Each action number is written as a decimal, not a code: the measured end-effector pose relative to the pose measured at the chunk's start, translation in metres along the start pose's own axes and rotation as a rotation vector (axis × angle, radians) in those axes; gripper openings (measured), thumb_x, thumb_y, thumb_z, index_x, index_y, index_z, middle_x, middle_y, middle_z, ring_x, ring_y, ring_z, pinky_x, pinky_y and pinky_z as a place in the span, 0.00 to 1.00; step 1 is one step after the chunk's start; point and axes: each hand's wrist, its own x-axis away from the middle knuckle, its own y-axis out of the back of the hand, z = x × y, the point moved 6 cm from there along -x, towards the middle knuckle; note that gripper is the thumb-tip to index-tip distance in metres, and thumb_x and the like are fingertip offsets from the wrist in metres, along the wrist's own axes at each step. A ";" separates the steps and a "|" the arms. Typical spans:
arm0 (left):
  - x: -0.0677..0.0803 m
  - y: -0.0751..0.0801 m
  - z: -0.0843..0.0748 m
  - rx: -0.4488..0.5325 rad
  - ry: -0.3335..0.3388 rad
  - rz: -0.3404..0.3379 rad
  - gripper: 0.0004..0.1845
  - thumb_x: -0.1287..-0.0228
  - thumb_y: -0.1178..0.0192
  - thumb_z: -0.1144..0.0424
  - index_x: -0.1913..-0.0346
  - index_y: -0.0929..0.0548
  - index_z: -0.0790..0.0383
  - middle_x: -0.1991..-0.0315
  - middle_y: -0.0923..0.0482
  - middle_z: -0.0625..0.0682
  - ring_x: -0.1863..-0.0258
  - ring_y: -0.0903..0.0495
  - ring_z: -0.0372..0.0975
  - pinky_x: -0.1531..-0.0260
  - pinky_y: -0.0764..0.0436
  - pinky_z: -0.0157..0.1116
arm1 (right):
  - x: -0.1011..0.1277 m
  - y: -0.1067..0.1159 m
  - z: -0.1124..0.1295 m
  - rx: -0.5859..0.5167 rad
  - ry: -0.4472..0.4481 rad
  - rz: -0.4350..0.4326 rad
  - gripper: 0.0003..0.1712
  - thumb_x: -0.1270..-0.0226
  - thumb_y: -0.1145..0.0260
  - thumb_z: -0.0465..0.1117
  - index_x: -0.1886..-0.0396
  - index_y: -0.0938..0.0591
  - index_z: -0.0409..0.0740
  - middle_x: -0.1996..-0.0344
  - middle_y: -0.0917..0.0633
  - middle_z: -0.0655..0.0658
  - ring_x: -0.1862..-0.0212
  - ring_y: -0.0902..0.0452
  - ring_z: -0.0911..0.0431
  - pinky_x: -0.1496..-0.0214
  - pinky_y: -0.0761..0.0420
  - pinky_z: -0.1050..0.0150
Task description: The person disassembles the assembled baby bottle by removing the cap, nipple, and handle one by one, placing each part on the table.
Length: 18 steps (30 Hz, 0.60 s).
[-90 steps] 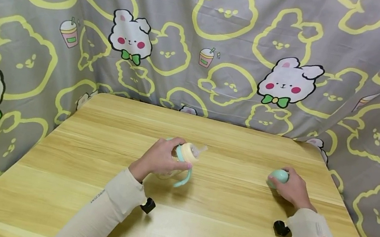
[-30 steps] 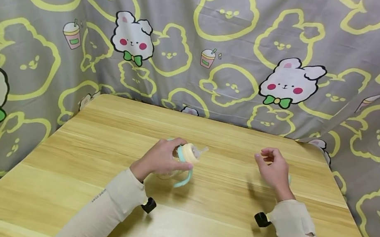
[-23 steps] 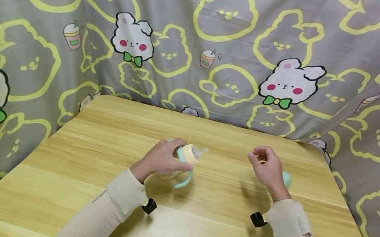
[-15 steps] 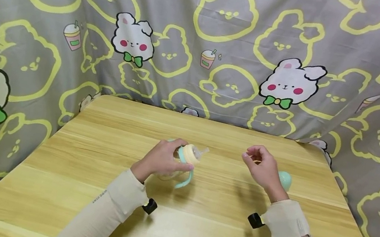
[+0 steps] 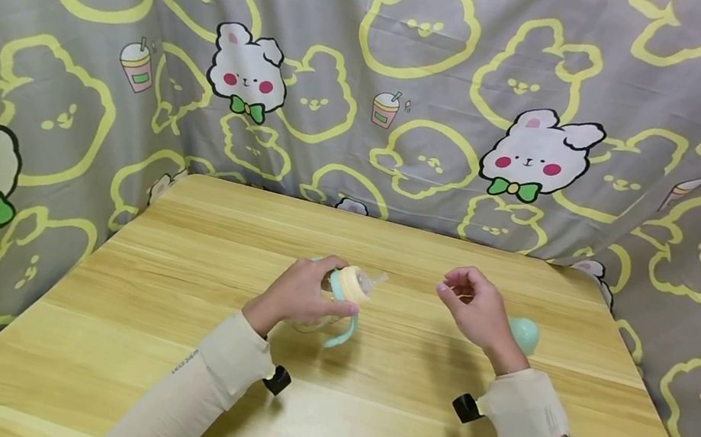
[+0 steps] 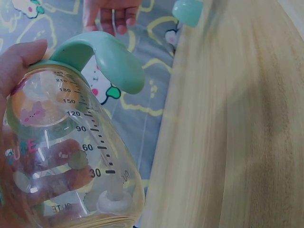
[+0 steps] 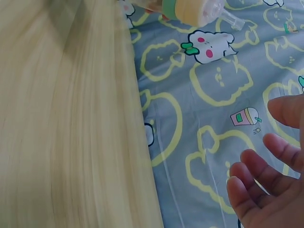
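My left hand (image 5: 301,294) grips a clear baby bottle (image 6: 71,156) with printed volume marks, tilted to the right. The bottle has a cream collar (image 5: 350,283), mint green handles (image 5: 341,334) and a clear straw spout (image 5: 376,280) that is uncovered. In the left wrist view, fingers show through its clear wall. My right hand (image 5: 478,308) is held above the table to the right of the bottle, fingers loosely bent and holding nothing. Just behind its wrist, a mint green domed cap (image 5: 524,335) stands on the table, partly hidden by the hand.
The wood-grain table (image 5: 217,227) spreads under both arms. A grey curtain (image 5: 337,131) with bunny and cup prints hangs along its back and sides. A small black camera (image 5: 467,408) sits at the right wrist, another black camera (image 5: 278,380) at the left.
My right hand has let go of the green cap, leaving it on the table, and has moved left towards the bottle. The left hand and bottle have stayed in place.
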 end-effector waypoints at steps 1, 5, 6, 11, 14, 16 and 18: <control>0.000 0.000 0.000 0.002 -0.002 -0.001 0.34 0.51 0.28 0.43 0.45 0.22 0.59 0.69 0.19 0.44 0.68 0.20 0.39 0.66 0.23 0.37 | -0.001 -0.002 0.001 -0.001 0.002 0.006 0.17 0.31 0.36 0.43 0.51 0.24 0.34 0.59 0.20 0.40 0.57 0.25 0.51 0.57 0.26 0.67; 0.001 0.001 0.001 0.001 -0.006 0.003 0.33 0.51 0.28 0.44 0.45 0.22 0.60 0.68 0.19 0.44 0.66 0.19 0.42 0.65 0.23 0.37 | -0.003 -0.008 0.007 0.003 0.012 0.034 0.18 0.31 0.36 0.43 0.51 0.24 0.33 0.59 0.20 0.40 0.57 0.25 0.50 0.55 0.25 0.64; 0.001 0.001 0.001 -0.001 -0.005 0.005 0.33 0.51 0.28 0.44 0.45 0.22 0.60 0.68 0.19 0.44 0.66 0.18 0.42 0.64 0.23 0.37 | -0.003 -0.010 0.009 0.003 0.020 0.042 0.18 0.31 0.36 0.44 0.51 0.24 0.34 0.60 0.20 0.41 0.57 0.24 0.51 0.55 0.25 0.63; 0.001 0.000 0.001 -0.010 0.001 0.014 0.34 0.51 0.28 0.44 0.45 0.22 0.60 0.68 0.19 0.44 0.65 0.18 0.43 0.64 0.23 0.37 | -0.004 -0.020 0.017 0.010 0.045 0.067 0.16 0.31 0.36 0.44 0.52 0.23 0.36 0.60 0.19 0.42 0.58 0.24 0.51 0.55 0.24 0.59; 0.000 -0.001 0.000 -0.006 -0.017 0.015 0.33 0.51 0.27 0.45 0.45 0.22 0.60 0.68 0.19 0.44 0.64 0.17 0.45 0.63 0.22 0.38 | -0.004 -0.025 0.021 0.005 0.057 0.074 0.15 0.31 0.35 0.43 0.53 0.23 0.36 0.61 0.18 0.42 0.59 0.23 0.51 0.55 0.24 0.58; -0.001 -0.002 0.000 -0.005 -0.030 0.016 0.33 0.50 0.28 0.45 0.45 0.22 0.61 0.68 0.19 0.44 0.64 0.17 0.46 0.63 0.22 0.38 | -0.003 -0.027 0.024 0.002 0.067 0.078 0.15 0.31 0.35 0.43 0.53 0.23 0.36 0.61 0.18 0.43 0.59 0.23 0.51 0.56 0.24 0.60; -0.001 -0.003 0.000 -0.008 -0.038 0.015 0.33 0.50 0.28 0.45 0.46 0.22 0.61 0.69 0.19 0.44 0.64 0.17 0.46 0.64 0.22 0.38 | -0.004 -0.031 0.026 -0.005 0.076 0.084 0.14 0.32 0.35 0.42 0.54 0.22 0.37 0.61 0.18 0.43 0.59 0.22 0.52 0.57 0.23 0.61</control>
